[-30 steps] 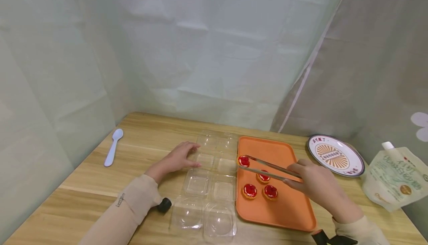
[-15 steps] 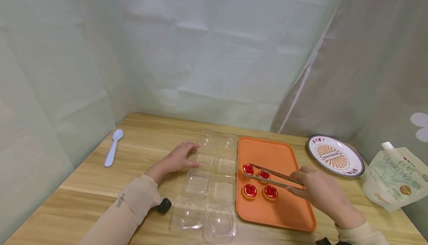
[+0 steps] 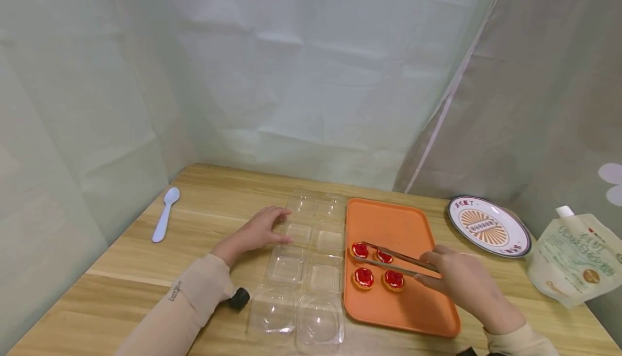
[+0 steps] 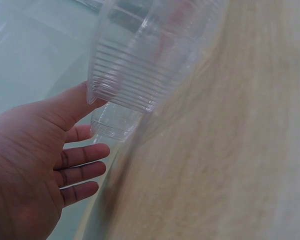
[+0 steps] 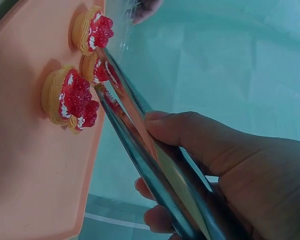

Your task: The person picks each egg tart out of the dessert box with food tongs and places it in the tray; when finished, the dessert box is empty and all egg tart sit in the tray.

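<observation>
My right hand (image 3: 464, 280) holds a pair of metal tongs (image 3: 403, 270) over the orange tray (image 3: 408, 310). The tong tips stand on either side of a small red-topped tart (image 3: 359, 249), at the back left of a group of several tarts. Seen from the right wrist, this tart (image 5: 92, 69) shows between the tips, and one arm partly covers its topping. My left hand (image 3: 262, 227) rests at the left edge of the clear plastic containers (image 3: 286, 265). From the left wrist, its fingers are loosely extended and the thumb meets a container's ribbed wall (image 4: 127, 80).
Two other tarts (image 3: 363, 279) (image 3: 393, 280) sit in the tray's front row. A patterned plate (image 3: 488, 227) and a white spouted pouch (image 3: 573, 261) stand right of the tray. At far left lies a pale spoon (image 3: 166, 215). Curtains (image 3: 301, 86) hang behind the table.
The tongs and the tart between their tips have shifted toward the front of the tray and slightly right, closing up to the other tarts. My left hand has kept its place.
</observation>
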Motion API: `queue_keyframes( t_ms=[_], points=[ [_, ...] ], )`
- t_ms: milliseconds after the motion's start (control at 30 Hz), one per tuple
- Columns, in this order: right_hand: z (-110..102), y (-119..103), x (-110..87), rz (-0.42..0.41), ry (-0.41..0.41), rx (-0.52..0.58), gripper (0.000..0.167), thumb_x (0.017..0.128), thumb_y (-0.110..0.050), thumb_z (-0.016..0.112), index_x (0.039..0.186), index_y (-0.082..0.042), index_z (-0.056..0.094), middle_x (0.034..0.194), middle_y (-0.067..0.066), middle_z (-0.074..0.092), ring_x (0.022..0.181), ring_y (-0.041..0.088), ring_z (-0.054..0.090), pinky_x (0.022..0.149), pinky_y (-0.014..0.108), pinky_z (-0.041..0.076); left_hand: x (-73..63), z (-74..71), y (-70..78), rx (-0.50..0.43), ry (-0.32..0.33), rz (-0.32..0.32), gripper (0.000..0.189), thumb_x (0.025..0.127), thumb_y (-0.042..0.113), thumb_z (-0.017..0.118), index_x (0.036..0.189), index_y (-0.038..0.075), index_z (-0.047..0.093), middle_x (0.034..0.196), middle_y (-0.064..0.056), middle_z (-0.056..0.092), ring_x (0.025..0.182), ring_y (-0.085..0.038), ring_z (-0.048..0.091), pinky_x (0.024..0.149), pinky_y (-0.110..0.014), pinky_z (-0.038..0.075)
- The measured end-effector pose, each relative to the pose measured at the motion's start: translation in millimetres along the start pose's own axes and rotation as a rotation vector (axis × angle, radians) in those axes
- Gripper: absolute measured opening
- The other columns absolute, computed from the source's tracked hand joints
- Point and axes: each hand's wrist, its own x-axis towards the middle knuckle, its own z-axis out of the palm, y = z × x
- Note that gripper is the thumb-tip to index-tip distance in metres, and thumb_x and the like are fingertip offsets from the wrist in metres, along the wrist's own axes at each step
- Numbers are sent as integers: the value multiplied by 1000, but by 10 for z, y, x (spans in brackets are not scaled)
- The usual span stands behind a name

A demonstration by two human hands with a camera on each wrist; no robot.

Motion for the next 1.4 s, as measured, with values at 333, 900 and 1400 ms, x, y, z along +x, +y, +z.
queue_keyframes(
  t_ms=[333,900,1400],
  points=[
    [81,7,-51,-14,50,37,26,70,-34,83,87,-18,71,75,-11,58,60,2,54,50,23,43,-7,-1,17,-23,-9,-18,73,77,35,79,136,3,49,126,-16,59,123,-33,50,108,-51,38],
    [421,36,-302,32,243,149,29,66,-27,85,91,-21,73,71,-16,50,54,-12,31,44,14,27,-12,5,-14,-48,-20,-22,75,78,37,78,137,2,47,129,-17,58,124,-34,50,109,-51,38],
    [554,76,-381,177,220,255,28,74,-25,82,97,-14,71,75,-10,54,59,-4,37,50,19,33,-2,10,-30,-53,-18,-11,74,78,36,79,136,2,48,129,-17,58,125,-35,49,110,-52,36]
  ],
)
